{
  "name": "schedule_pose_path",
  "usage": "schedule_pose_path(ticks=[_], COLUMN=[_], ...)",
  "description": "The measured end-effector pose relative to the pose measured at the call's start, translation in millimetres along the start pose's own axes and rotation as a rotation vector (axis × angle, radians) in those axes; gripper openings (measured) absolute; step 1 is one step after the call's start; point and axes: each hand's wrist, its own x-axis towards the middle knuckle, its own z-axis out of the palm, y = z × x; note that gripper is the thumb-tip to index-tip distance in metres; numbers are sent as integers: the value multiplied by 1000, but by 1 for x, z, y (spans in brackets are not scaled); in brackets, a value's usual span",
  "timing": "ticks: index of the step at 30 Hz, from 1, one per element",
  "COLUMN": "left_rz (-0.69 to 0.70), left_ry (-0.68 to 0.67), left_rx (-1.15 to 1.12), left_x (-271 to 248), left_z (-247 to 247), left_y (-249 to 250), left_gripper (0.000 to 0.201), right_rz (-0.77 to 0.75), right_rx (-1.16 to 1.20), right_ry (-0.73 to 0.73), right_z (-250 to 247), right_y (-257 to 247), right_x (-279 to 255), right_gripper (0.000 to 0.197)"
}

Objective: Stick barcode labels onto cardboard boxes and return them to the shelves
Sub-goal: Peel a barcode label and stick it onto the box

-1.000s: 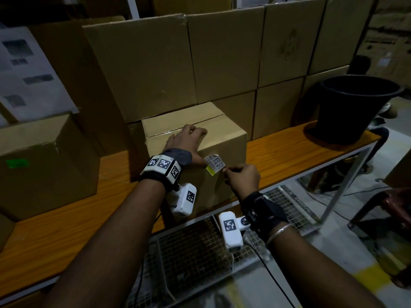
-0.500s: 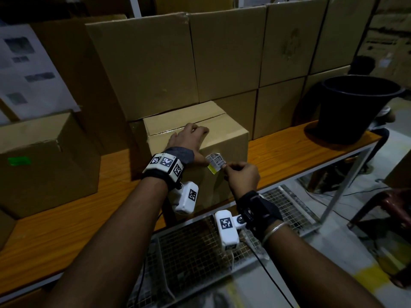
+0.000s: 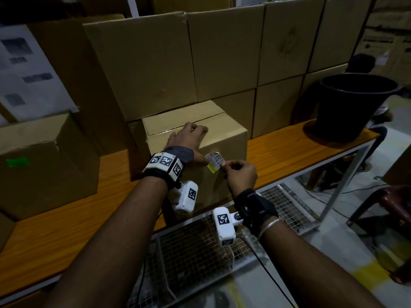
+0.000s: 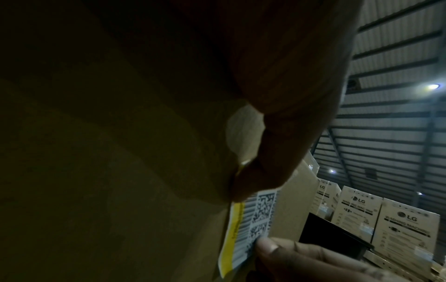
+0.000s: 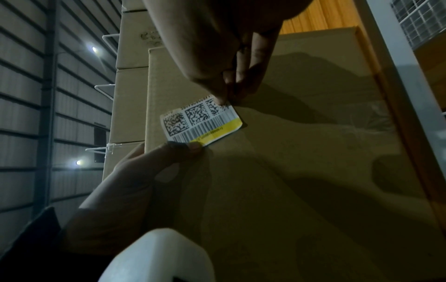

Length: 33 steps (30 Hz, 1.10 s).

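Holding label (image 3: 215, 161) against box (image 3: 231, 138) — unchanged, both hands.

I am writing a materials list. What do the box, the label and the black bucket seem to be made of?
Box: matte brown cardboard, with folded flaps and a seam.
Label: probably printed paper, white with a yellow strip, slightly curled.
Black bucket: likely plastic, smooth and dull, with a moulded rim.

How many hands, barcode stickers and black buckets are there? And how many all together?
Hands: 2, the left hand and the right hand
Barcode sticker: 1
Black bucket: 1
Total: 4
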Motion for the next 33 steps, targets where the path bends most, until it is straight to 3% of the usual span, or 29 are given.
schedule_pose_path(ticks=[11, 24, 33], left_rz=[1, 6, 9], left_ry=[-5, 7, 11], left_rx=[-8, -4, -2], left_x=[0, 1, 3], left_z=[0, 1, 2], left_y=[0, -1, -2], left_gripper=[102, 101, 103], right_rz=[9, -15, -39], right_rx=[-24, -19, -68], right_ry=[77, 44, 13], right_z=[1, 1, -2], right_y=[0, 0, 3], right_x=[-1, -3, -3], right_gripper=[16, 7, 13])
